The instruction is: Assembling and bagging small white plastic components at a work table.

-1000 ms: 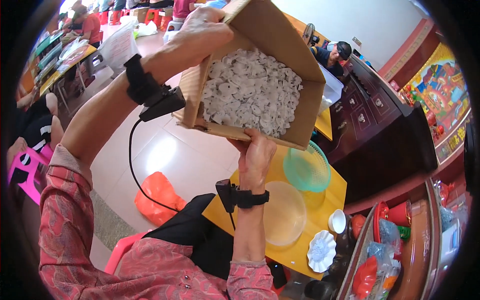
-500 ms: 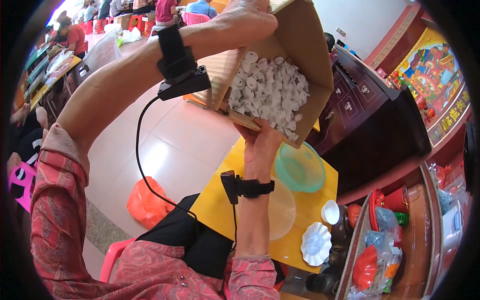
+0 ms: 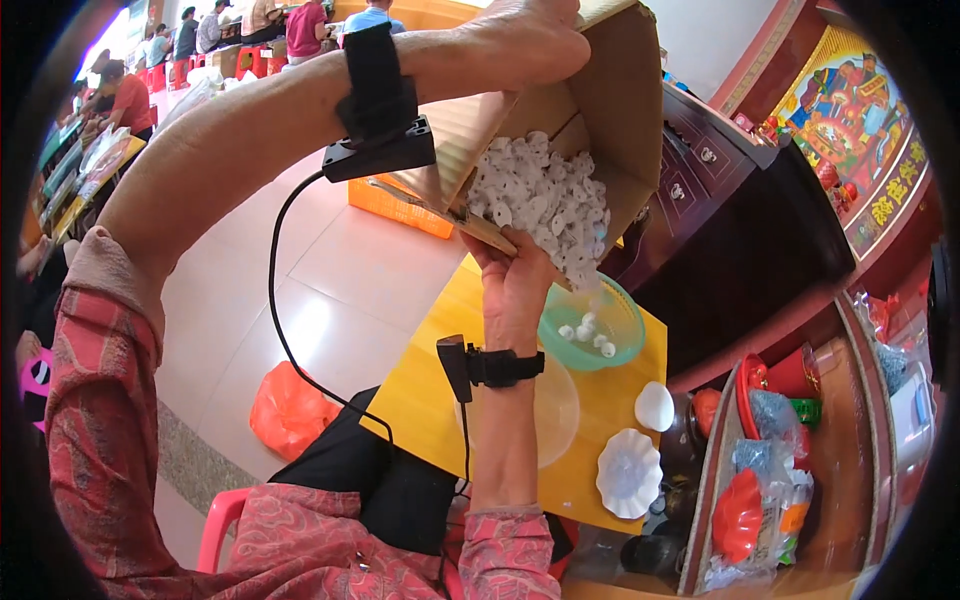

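Observation:
A cardboard box point(image 3: 622, 110) is tipped toward me, full of small white plastic pieces point(image 3: 535, 190) with holes in them. At its upper end, my left hand point(image 3: 540, 48) grips the box, its fingertips partly hidden at the frame's top. Lower down, my right hand point(image 3: 515, 282) is closed on the box's near edge or flap. White pieces slide over the lower corner into a green perforated basket point(image 3: 632, 335), where several lie at the bottom. The basket stands on a yellow table point(image 3: 430, 335), just right of my right hand.
A translucent bowl point(image 3: 560, 420) sits partly behind my right forearm. Right of it are a white cup point(image 3: 654, 407) and a scalloped white dish point(image 3: 630, 475). A dark cabinet point(image 3: 740, 220) stands behind the basket. An orange crate point(image 3: 420, 218) and an orange plastic bag point(image 3: 290, 410) rest on the floor.
The box has tilted further and its white pieces have shifted toward the lower corner. Several have dropped into the green basket. Both hands keep hold of the box.

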The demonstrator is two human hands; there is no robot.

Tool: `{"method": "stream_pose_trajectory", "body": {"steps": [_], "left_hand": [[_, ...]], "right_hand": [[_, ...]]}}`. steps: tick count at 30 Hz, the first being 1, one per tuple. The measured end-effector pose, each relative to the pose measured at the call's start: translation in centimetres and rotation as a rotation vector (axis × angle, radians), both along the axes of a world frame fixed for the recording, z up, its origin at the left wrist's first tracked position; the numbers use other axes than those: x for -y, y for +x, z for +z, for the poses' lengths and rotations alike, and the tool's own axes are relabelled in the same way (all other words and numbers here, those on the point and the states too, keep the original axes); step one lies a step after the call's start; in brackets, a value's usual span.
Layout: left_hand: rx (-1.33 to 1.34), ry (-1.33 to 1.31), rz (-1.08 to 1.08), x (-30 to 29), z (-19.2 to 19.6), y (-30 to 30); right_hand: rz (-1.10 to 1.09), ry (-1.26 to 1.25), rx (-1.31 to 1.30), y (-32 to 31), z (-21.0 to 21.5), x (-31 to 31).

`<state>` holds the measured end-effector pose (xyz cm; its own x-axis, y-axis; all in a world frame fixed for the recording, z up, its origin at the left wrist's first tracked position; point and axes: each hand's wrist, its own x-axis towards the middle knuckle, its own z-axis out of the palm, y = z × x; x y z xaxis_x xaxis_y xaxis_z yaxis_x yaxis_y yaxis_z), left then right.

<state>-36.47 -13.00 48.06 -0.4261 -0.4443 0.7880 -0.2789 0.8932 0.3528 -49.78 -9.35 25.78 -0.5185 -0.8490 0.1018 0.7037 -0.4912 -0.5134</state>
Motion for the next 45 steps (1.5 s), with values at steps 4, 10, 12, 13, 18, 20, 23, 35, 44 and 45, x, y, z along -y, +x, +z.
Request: {"method": "stream_pose_trajectory", "body": {"steps": [4, 10, 12, 13, 18, 20, 23, 35, 44, 45], "left_hand": [[-0.010, -0.064, -0.020, -1.0, -0.6, -0.2], [-0.036, -0.157, -0.049, -0.6, 1.8, -4.7], [-0.046, -0.187, -0.060, -1.0, 2.0, -5.0], [-0.051, -0.202, -0.065, -1.3, 2.0, -5.4], [-0.078, -0.277, -0.089, -2.4, 1.7, -6.5], [-0.087, -0.308, -0.093, -2.9, 1.6, -6.6], [-0.102, -0.351, -0.097, -3.3, 1.2, -6.5], [-0.168, -0.522, -0.139, -5.3, 0.0, -7.3], [-0.172, -0.536, -0.116, -4.6, 0.1, -7.6], [-0.171, -0.520, -0.114, -4.3, 0.0, -8.0]], "right_hand": [[0.009, -0.015, 0.014, -0.3, 0.3, -0.5], [-0.057, -0.036, 0.003, -1.0, 0.2, -1.4], [-0.076, -0.036, -0.028, -1.3, 0.0, -1.5], [-0.078, -0.036, -0.027, -1.4, -0.1, -1.6], [-0.038, -0.093, 0.015, -1.8, -0.3, -2.0], [-0.044, -0.079, 0.020, -1.7, -0.2, -2.1], [-0.049, -0.066, 0.021, -1.6, -0.3, -2.2], [-0.025, -0.127, 0.061, -2.0, -0.8, -2.8], [-0.004, -0.156, 0.087, -1.6, -0.9, -2.6], [0.016, -0.144, 0.091, -1.8, -0.8, -2.8]]}}
